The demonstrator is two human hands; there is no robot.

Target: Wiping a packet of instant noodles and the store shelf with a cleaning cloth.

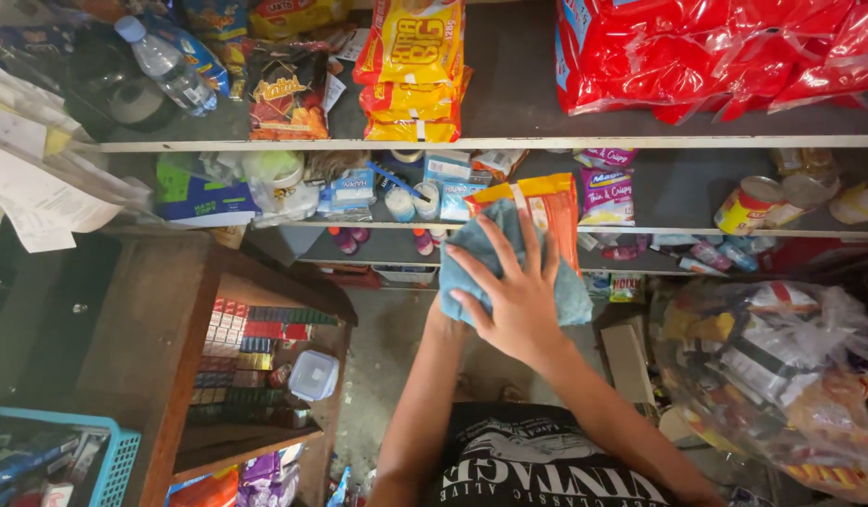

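Right hand (516, 299) pressed flat, fingers (498, 253) spread wide, on soft blue cloth (565, 299) over orange snack packet (551, 208). Left hand hidden behind, grip unclear. Wiping judged midway; packets beyond fingers untouched.

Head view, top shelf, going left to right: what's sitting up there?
Clear water bottle → dark snack bag → stack of yellow snack bags → red packs in clear wrap.

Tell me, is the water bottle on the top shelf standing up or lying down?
Lying down. The water bottle rests tilted on its side on the top shelf, its blue cap pointing to the upper left, beside snack bags.
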